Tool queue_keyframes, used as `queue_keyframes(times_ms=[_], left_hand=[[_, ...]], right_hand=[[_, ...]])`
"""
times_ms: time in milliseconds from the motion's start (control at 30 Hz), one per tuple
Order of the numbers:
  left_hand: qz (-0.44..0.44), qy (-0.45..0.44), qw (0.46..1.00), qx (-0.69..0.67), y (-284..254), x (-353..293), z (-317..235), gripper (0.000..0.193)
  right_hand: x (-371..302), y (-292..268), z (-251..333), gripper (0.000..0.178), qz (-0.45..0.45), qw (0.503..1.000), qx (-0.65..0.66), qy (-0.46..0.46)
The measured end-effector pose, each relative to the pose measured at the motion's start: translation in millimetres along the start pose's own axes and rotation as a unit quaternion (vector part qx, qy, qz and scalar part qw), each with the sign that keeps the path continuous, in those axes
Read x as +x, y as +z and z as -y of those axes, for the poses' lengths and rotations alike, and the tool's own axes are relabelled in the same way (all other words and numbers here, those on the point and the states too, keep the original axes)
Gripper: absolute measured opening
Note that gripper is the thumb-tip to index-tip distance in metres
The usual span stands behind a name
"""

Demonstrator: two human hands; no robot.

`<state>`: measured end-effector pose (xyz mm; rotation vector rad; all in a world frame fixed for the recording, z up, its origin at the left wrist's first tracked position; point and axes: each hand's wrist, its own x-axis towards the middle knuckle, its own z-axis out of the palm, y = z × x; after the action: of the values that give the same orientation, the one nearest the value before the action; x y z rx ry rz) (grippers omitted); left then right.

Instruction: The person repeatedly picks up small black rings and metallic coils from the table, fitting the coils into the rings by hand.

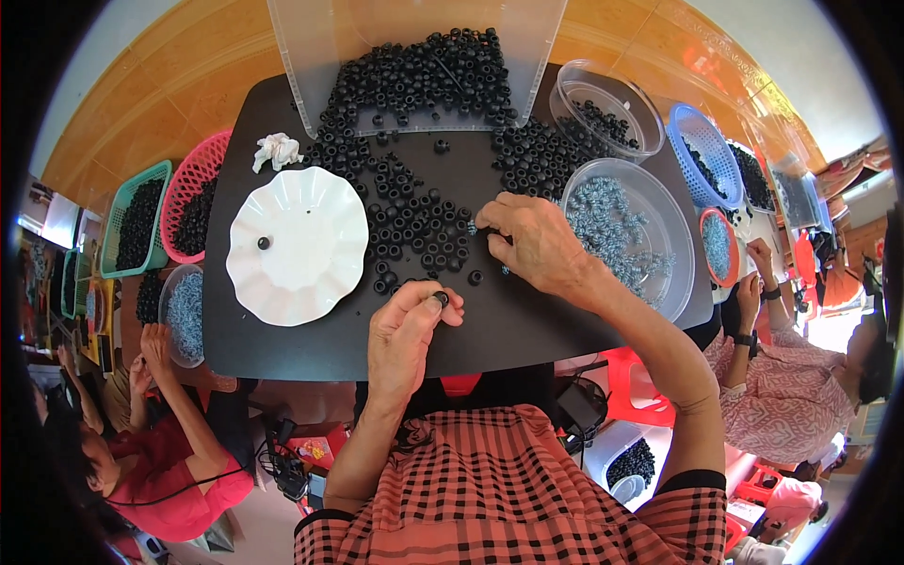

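Close to the table's front edge, my left hand is closed, pinching a round black bead-like piece with a hole between thumb and fingertips. My right hand reaches in over the table with bent fingers. A small blue-grey piece shows at its fingertips, beside the scattered black pieces. A white scalloped plate lies to the left, with one black piece on it. Right of my right hand stands a clear round tub of blue-grey pieces.
A large clear bin at the back spills black pieces onto the table. Crumpled tissue lies behind the plate. Another clear tub and a blue basket stand right; pink and green baskets stand left. People work on both sides.
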<state>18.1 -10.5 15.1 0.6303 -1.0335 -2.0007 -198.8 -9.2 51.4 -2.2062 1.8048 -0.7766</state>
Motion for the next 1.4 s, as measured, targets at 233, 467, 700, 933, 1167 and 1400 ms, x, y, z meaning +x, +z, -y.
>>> queue_keyframes(times_ms=[233, 467, 700, 933, 1167, 1400], left_hand=[[-0.004, -0.003, 0.999, -0.041, -2, 1, 1, 0.018], [-0.001, -0.001, 0.999, -0.032, 0, 1, 1, 0.019], [-0.028, -0.007, 1.000, -0.006, -2, 0, 3, 0.020], [-0.018, 0.003, 1.000, -0.021, 1, 1, 2, 0.020], [-0.018, 0.008, 1.000, -0.021, 0, 1, 3, 0.020], [-0.030, 0.013, 0.999, 0.033, -1, 1, 7, 0.018]], right_hand=[[-13, 1, 41, 0.014, -0.031, 0.933, 0.312, 0.178], [-24, 25, 56, 0.009, -0.039, 0.797, 0.578, 0.172], [-32, 24, 53, 0.019, -0.008, 0.858, 0.495, 0.133], [-34, 30, 53, 0.023, -0.060, 0.876, 0.470, 0.094], [-33, 30, 59, 0.011, -0.066, 0.839, 0.517, 0.157], [-32, 33, 60, 0.014, -0.109, 0.897, 0.419, 0.094]])
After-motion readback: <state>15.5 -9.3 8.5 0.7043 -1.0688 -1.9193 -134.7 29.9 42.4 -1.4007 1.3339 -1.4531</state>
